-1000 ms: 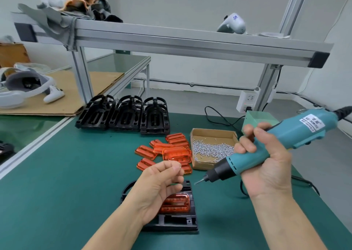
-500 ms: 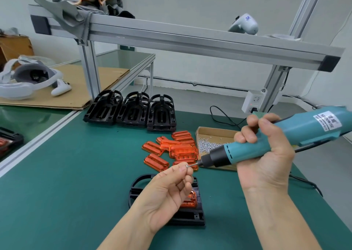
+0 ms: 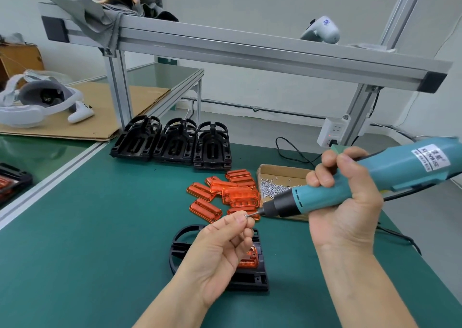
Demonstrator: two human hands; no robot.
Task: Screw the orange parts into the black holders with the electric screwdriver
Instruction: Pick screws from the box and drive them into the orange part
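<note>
My right hand [image 3: 350,202] grips the teal electric screwdriver [image 3: 350,187], its bit pointing left. My left hand [image 3: 220,250] pinches a small screw [image 3: 247,215] at the bit's tip. Below the left hand a black holder [image 3: 252,277] lies on the green mat with an orange part [image 3: 250,259] seated in it, partly hidden by my fingers. A heap of loose orange parts [image 3: 225,195] lies just beyond. Three stacks of black holders [image 3: 172,142] stand at the back.
A cardboard box of screws [image 3: 277,177] sits behind the screwdriver's nose. An aluminium frame [image 3: 250,52] spans overhead, with a power strip [image 3: 333,132] on its right post. The tool's cable [image 3: 400,237] trails off right. A headset on cardboard [image 3: 37,102] lies on the left table.
My left hand rose from the holder and brought the screw to the bit. The screwdriver swung from pointing down-left to nearly level. The view shifted closer and slightly down.
</note>
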